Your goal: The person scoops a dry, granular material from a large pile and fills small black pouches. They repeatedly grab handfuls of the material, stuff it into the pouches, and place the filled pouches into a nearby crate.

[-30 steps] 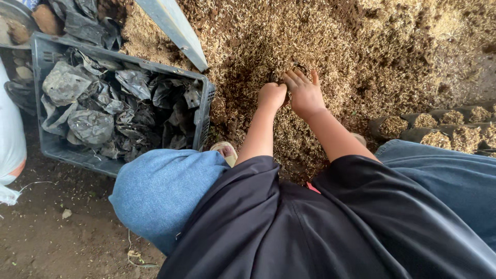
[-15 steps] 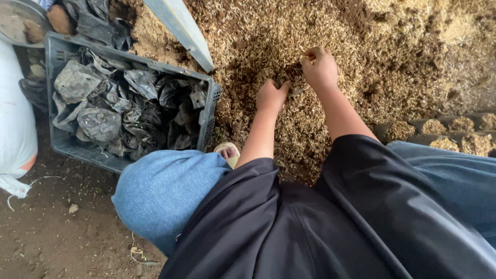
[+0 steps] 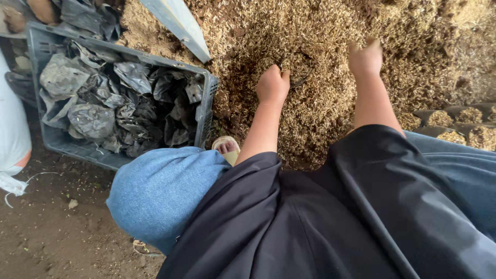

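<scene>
Fingers curled under and out of sight, the left hand (image 3: 272,84) presses knuckles-down into a mound of husk-and-soil mix (image 3: 330,62); whether it grips any of the tan, chaff-like material cannot be told from here. The right hand (image 3: 366,57) reaches farther up the heap, its fingers bent downward and sunk into the loose surface, their tips buried. Both bare forearms run back to a crouching person in a black top, with blue denim knees to either side and the toe of a pale sandal (image 3: 227,149) showing at the foot of the mound, just below the left wrist. The mix fills the upper part of the scene, sloping toward the person and spilling onto the dirt floor (image 3: 46,232). Left of the left hand, touching the edge of the heap, stands a grey plastic crate (image 3: 205,108) packed with crumpled black plastic nursery bags (image 3: 129,103). A flat, pale blue-grey board or blade (image 3: 178,23) slants down into the mound behind the crate's far corner. At the far right, near the right knee, a row of small black bags already filled with the mix (image 3: 457,124) stands upright. A white sack (image 3: 13,129) sits at the left edge.
</scene>
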